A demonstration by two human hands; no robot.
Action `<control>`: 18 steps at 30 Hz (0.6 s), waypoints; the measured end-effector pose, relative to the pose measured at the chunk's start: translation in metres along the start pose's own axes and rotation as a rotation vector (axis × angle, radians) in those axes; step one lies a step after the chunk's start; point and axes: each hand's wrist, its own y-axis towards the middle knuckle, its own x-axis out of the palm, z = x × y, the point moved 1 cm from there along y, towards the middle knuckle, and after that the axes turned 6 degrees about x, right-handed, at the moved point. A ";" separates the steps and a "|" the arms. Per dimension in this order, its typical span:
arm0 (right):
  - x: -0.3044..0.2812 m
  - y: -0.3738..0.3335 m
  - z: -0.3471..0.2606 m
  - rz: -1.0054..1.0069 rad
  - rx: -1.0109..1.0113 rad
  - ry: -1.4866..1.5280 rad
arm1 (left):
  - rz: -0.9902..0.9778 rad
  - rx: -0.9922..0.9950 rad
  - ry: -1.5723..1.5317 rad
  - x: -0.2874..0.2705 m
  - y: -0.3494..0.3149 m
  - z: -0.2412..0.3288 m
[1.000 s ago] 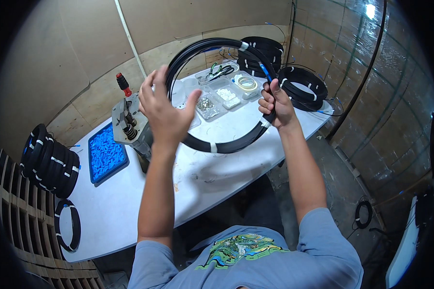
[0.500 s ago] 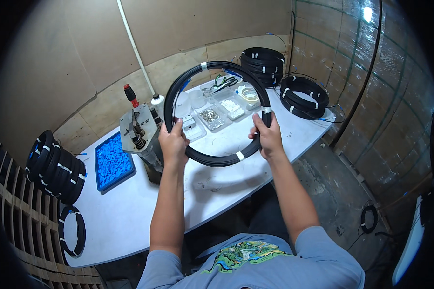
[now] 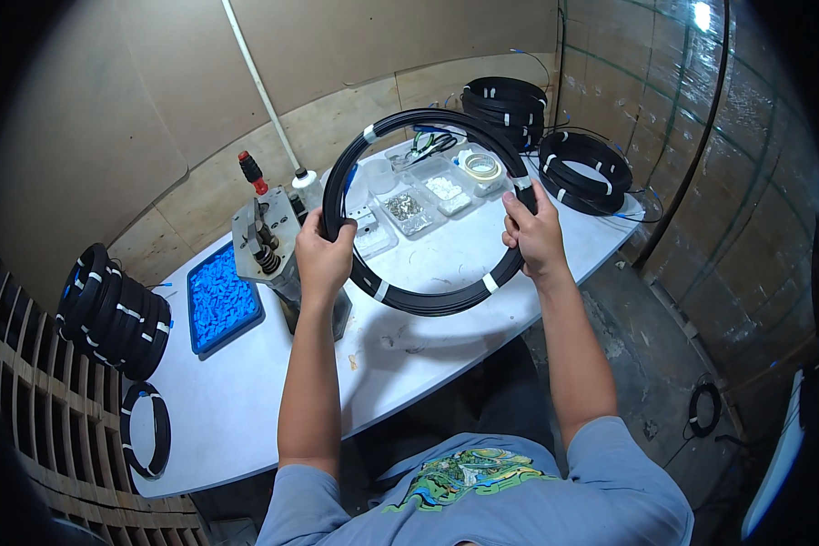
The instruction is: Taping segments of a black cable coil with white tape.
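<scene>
A coil of black cable (image 3: pixel 428 301), bound with several white tape bands, is held up above the white table (image 3: pixel 419 355). My left hand (image 3: pixel 325 257) is closed around its left side, thumb on the inner edge. On the opposite side my right hand (image 3: pixel 535 235) grips the coil just below a white band. Through the ring I see clear trays with small metal parts (image 3: pixel 408 211) and white pieces (image 3: pixel 445 188), a roll of tape (image 3: pixel 479 166) and pliers (image 3: pixel 437 146). Left of the coil stands a metal press (image 3: pixel 268 238) with a red and black handle.
A blue tray (image 3: pixel 223 300) of small blue parts sits left of the press. Stacked black coils (image 3: pixel 118 314) stand at the table's left end, near a single coil (image 3: pixel 146 429). More coils (image 3: pixel 585 173) lie at the back right. A white bottle (image 3: pixel 307 188) is behind the press.
Both hands have shifted the coil slightly to the right and turned it, so its white bands sit in different places. The whole view has also moved a little.
</scene>
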 end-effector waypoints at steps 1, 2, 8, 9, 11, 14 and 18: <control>0.004 -0.004 -0.004 -0.001 0.005 0.000 | 0.045 0.086 0.284 -0.001 -0.001 0.005; 0.008 -0.009 -0.007 0.025 -0.016 -0.063 | 0.074 0.135 0.417 0.000 -0.001 0.010; 0.013 -0.016 -0.012 0.092 -0.063 -0.189 | -0.069 0.175 0.319 0.001 0.003 0.006; 0.012 -0.015 -0.014 0.087 -0.059 -0.197 | -0.072 0.174 0.316 -0.002 0.005 0.004; 0.010 -0.013 -0.017 0.078 -0.029 -0.187 | -0.175 0.192 0.238 -0.007 0.006 0.006; 0.009 -0.012 -0.021 0.069 -0.005 -0.178 | -0.223 0.203 0.248 -0.012 0.013 0.007; 0.012 -0.015 -0.022 0.058 -0.036 -0.204 | -0.170 0.211 0.544 -0.005 0.007 0.028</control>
